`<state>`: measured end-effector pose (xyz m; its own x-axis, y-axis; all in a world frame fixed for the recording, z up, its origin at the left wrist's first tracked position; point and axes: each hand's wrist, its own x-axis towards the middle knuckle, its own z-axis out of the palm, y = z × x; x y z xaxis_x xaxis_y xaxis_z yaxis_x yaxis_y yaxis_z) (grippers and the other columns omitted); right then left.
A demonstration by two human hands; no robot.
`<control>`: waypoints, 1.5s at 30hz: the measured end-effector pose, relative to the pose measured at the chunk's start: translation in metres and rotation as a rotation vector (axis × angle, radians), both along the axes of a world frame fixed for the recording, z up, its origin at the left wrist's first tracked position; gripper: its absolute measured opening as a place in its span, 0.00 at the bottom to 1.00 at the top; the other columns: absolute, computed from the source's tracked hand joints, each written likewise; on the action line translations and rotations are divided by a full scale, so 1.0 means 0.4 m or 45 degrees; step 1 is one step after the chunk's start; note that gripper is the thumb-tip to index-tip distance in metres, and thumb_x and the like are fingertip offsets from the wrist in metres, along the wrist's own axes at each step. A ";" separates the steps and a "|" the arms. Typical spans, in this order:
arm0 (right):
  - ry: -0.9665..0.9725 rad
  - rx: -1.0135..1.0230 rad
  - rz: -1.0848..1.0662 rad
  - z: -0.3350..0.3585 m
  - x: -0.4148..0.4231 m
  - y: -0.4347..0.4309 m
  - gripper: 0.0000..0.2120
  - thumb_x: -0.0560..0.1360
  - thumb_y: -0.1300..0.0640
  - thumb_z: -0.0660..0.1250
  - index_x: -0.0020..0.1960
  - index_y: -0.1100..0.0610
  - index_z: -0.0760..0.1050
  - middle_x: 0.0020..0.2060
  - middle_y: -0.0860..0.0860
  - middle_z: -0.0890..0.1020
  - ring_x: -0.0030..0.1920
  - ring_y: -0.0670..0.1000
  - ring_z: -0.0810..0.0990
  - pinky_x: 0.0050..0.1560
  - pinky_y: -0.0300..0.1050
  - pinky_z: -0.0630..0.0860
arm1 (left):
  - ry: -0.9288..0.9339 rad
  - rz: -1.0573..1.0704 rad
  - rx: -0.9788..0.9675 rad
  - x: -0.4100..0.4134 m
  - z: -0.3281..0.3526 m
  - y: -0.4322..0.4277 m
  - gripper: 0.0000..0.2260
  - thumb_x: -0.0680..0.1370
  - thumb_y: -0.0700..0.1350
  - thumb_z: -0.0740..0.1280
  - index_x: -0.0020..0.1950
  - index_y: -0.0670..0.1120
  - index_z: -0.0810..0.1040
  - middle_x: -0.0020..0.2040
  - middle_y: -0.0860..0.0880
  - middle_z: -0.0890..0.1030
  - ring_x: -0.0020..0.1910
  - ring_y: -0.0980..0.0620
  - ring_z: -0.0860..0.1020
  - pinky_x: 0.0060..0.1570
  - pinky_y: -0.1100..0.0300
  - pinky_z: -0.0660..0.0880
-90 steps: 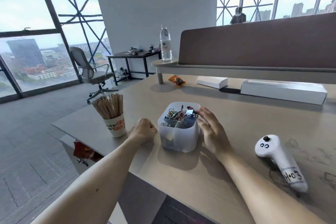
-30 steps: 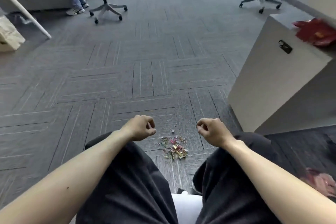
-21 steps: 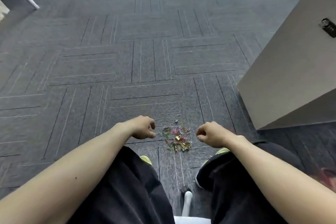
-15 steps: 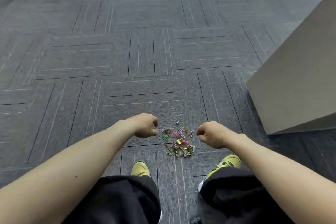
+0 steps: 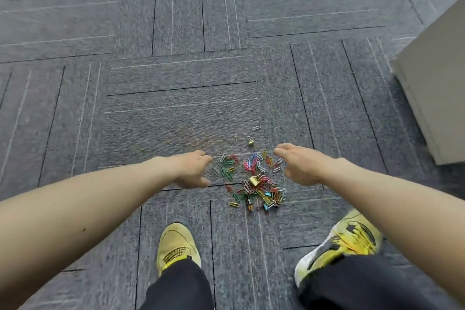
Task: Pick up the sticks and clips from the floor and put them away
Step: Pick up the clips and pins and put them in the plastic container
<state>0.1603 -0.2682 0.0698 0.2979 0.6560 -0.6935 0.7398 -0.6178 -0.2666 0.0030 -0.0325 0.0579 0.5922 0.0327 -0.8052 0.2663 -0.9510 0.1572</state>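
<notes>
A heap of coloured paper clips and small binder clips lies scattered on the grey carpet. One gold binder clip and a single silver paper clip lie just beyond the heap. My left hand hovers at the heap's left side, fingers spread and holding nothing. My right hand hovers at its right side, fingers extended, also holding nothing. No sticks are in view.
A beige cabinet side stands at the right. My two yellow shoes are planted on the carpet tiles just below the heap.
The view swung from the desk down to the floor and closed in on the clips. Both hands went from loose fists to spread fingers and moved lower beside the heap.
</notes>
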 end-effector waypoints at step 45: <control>-0.075 0.551 -0.100 -0.325 -0.132 -0.048 0.31 0.79 0.53 0.53 0.79 0.62 0.54 0.79 0.57 0.54 0.79 0.55 0.53 0.78 0.48 0.50 | -0.529 0.247 -0.442 -0.072 -0.251 -0.215 0.36 0.80 0.51 0.61 0.81 0.49 0.43 0.81 0.55 0.41 0.76 0.60 0.49 0.74 0.64 0.50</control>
